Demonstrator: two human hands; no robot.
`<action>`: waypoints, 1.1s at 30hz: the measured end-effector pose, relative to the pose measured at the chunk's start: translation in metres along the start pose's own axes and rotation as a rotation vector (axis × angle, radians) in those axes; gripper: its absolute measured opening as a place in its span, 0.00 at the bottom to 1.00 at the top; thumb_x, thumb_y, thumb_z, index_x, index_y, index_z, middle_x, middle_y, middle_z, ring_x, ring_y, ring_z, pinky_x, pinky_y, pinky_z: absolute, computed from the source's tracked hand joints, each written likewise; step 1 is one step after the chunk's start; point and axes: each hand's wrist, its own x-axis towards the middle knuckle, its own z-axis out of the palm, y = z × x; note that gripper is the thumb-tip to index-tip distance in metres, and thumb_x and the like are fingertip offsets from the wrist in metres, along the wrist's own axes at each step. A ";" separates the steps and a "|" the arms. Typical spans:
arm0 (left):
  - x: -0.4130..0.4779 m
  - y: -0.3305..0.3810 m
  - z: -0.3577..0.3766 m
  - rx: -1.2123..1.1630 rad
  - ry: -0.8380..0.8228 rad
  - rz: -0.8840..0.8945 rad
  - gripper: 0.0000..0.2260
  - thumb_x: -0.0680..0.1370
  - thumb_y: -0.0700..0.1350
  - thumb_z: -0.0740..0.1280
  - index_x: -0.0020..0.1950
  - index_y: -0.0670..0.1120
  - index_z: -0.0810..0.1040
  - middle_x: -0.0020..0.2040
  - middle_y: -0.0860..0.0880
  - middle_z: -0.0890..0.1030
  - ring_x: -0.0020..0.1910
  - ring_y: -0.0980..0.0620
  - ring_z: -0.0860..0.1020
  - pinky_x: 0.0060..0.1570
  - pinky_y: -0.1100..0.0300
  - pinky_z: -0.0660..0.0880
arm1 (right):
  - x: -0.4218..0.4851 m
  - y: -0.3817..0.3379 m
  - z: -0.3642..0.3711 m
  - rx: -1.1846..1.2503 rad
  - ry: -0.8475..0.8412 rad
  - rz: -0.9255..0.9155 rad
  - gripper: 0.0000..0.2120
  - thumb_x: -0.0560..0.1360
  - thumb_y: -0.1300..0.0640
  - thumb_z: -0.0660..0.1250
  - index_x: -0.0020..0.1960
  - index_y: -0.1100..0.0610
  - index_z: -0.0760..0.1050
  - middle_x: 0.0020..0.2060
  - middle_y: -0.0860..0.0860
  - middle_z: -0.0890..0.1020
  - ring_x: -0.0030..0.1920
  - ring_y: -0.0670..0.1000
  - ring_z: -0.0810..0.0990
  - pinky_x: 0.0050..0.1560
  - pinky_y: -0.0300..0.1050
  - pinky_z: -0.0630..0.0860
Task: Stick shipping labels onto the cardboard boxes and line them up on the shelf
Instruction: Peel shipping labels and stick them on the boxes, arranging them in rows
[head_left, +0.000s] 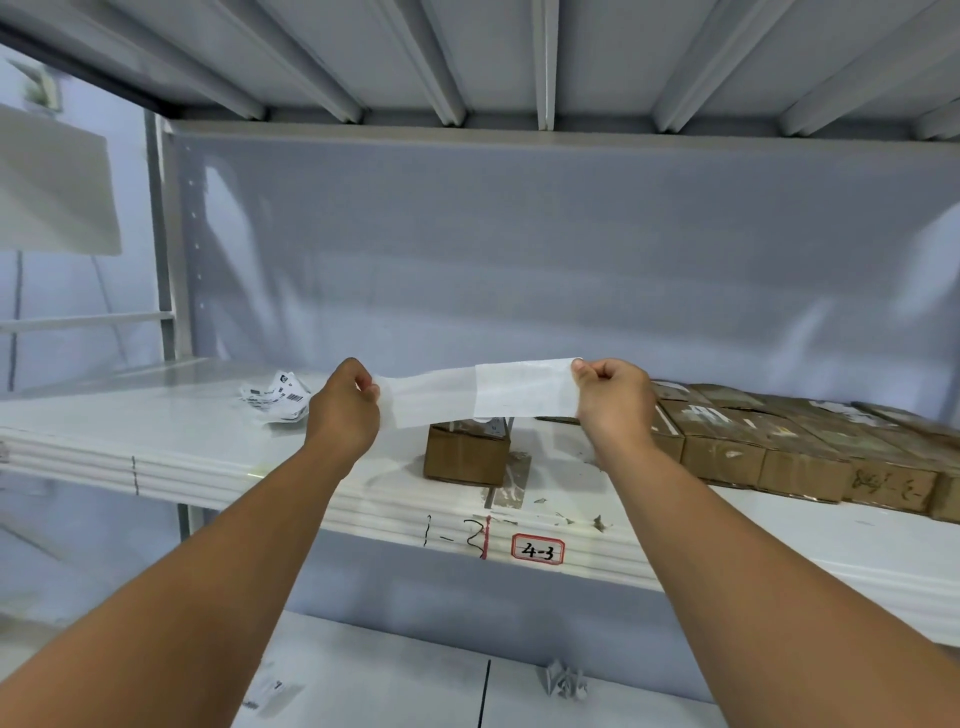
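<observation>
Label strip (478, 392): a long band of thin white paper, stretched almost level between your two hands, just above the near part of the shelf (208, 441). Its left half is translucent and lets the shelf show through; its right half is whiter and opaque, with a straight vertical edge where the two meet. No print can be read on the side facing you. Your left hand (345, 410) pinches the strip's left end between thumb and curled fingers, back of hand toward you. Your right hand (613, 402) pinches the right end the same way, at about the same height. Both forearms reach up and forward, bare. Directly under the strip a single cardboard box (462, 457) sits on the shelf, with some paper on its top that is too small to read. To its right a row of boxes (779, 447) stands side by side, touching, running off toward the right edge; one near face carries dark scrawl that is not legible. On the far left of the shelf lie crumpled labels (278, 402) with barcodes showing. The shelf's front lip bears a handwritten mark (452, 535) reading roughly "1-3", and just right of it a red-bordered tag (537, 550) reading "4-3". Torn tape scraps (506, 491) cling to the shelf near the single box.
</observation>
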 end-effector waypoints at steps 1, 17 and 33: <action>0.003 -0.004 -0.001 -0.008 0.002 -0.016 0.06 0.80 0.41 0.56 0.46 0.46 0.70 0.41 0.44 0.73 0.32 0.47 0.66 0.28 0.60 0.62 | -0.001 0.000 0.001 0.002 0.002 0.000 0.14 0.79 0.54 0.64 0.36 0.58 0.72 0.28 0.50 0.72 0.32 0.51 0.69 0.38 0.42 0.66; 0.013 -0.061 -0.029 -0.222 0.259 -0.340 0.07 0.76 0.36 0.56 0.48 0.48 0.64 0.41 0.42 0.75 0.28 0.46 0.73 0.31 0.59 0.72 | 0.016 0.032 -0.028 0.155 0.101 0.112 0.12 0.79 0.53 0.62 0.37 0.55 0.72 0.31 0.49 0.72 0.33 0.51 0.68 0.35 0.42 0.65; 0.003 -0.024 0.000 0.383 -0.040 0.016 0.11 0.77 0.52 0.63 0.54 0.52 0.81 0.62 0.43 0.71 0.63 0.43 0.65 0.61 0.58 0.62 | -0.008 -0.012 0.012 0.365 0.036 0.218 0.14 0.79 0.64 0.51 0.48 0.49 0.72 0.45 0.52 0.77 0.35 0.50 0.73 0.25 0.38 0.66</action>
